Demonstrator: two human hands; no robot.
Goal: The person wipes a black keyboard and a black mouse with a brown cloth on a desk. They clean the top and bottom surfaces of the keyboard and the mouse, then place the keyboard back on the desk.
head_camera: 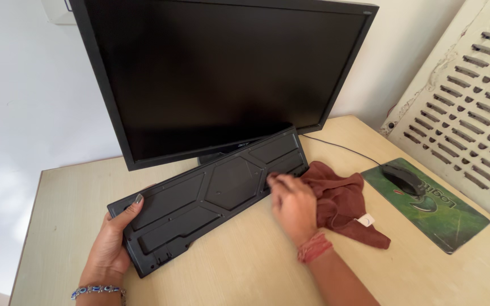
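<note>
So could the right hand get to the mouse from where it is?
Probably yes: the right hand holds the cloth against the keyboard, and only bare desk and mat lie between it and the mouse.

The keyboard [211, 195] is black, as are the monitor [222, 73] and mouse [404, 179]. The cloth [344, 204] is reddish-brown, the mouse pad [432, 212] green, the desk [245, 266] pale wood.
</note>
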